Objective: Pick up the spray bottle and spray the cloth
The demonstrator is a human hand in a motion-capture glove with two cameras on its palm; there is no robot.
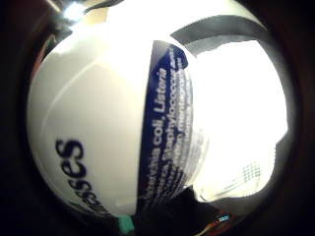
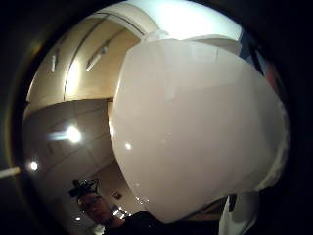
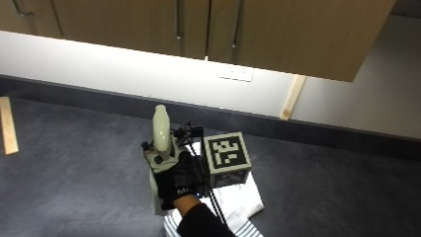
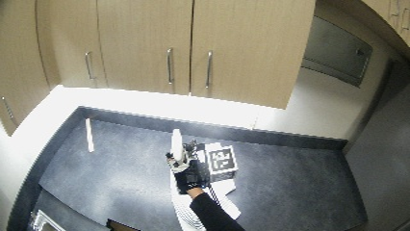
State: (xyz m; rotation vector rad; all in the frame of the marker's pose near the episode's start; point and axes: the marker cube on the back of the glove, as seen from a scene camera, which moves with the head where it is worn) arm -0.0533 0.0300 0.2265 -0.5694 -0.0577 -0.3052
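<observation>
In the outside view my gloved right hand (image 3: 174,177) grips a white spray bottle (image 3: 160,127) and holds it upright above the dark counter (image 3: 79,158). Its pale top sticks up out of my fist. A white cloth with dark stripes (image 3: 244,203) lies on the counter just below and beside the hand. The wide outside view shows the same hand (image 4: 187,174), spray bottle (image 4: 176,139) and cloth (image 4: 221,201). The bottle's white and blue label (image 1: 98,123) fills the little finger side view, and its translucent body (image 2: 195,132) fills the thumb side view.
A light wooden strip (image 3: 8,126) lies on the counter at the far left. Another strip (image 3: 293,96) leans against the back wall near a white socket (image 3: 235,72). Wooden cupboards (image 4: 166,48) hang above the counter.
</observation>
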